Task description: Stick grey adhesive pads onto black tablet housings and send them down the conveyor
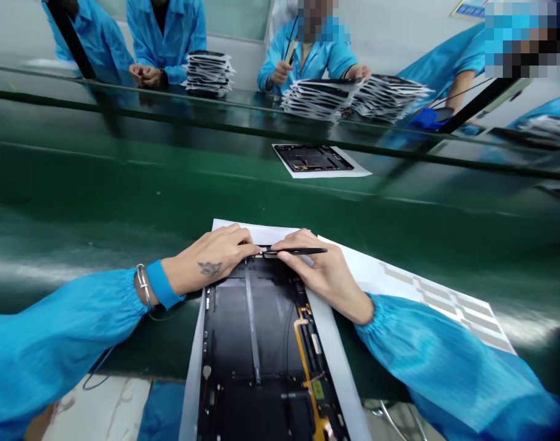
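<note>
- The left hand has thumb and index finger drawn close together at the far edge of the flat black rectangular device housing; whether they pinch a small part, I cannot tell.
- The right hand has thumb and fingers clamped on a slim black tweezer-like tool, which lies nearly level across that edge, its working end toward the left fingertips.
- The housing lies on a white sheet on the green tabletop, its long axis running away from the person.
- It is dark inside, with a pale lengthwise strip and an orange ribbon cable along the right.
</note>
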Motion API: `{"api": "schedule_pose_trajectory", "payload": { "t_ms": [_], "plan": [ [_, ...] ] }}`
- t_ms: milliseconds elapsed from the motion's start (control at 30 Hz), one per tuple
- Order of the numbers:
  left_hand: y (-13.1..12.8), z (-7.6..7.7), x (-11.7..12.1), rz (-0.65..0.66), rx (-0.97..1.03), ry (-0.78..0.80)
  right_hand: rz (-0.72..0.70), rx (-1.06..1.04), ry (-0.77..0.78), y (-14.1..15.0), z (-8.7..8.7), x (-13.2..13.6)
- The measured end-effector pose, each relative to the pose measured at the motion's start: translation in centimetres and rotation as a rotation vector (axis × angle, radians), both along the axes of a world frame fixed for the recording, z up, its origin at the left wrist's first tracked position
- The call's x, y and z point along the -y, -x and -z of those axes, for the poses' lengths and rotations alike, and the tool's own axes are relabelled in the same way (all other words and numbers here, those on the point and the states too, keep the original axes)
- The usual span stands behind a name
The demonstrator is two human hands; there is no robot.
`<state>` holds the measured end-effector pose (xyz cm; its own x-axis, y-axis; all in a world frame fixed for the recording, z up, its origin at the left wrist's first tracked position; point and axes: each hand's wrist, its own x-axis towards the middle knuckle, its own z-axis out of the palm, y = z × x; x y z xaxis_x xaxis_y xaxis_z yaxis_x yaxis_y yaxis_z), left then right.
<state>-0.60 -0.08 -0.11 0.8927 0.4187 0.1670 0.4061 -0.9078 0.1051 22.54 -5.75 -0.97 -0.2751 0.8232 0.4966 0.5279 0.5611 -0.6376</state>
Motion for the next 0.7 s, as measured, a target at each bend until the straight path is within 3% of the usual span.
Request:
{"api": "schedule_pose_trajectory", "payload": {
  "t_ms": [267, 400, 533, 700],
  "plan": [
    [-0.2, 0.0, 0.5, 0.023, -0.075, -0.149, 0.395, -0.298, 0.353, -3.5, 0.4, 0.0],
    [-0.3, 0.0, 0.5, 0.019, -0.086, -0.157, 0.416, -0.336, 0.450, -3.6, 0.6, -0.3],
    [-0.5, -0.1, 0.6, 0.019, -0.114, -0.156, 0.392, -0.341, 0.434, -3.1, 0.5, -0.2],
    [-0.4, 0.1, 0.6, 0.016, -0.120, -0.190, 0.353, -0.493, 0.411, -2.8, 1.1, -0.2]
  ]
}}
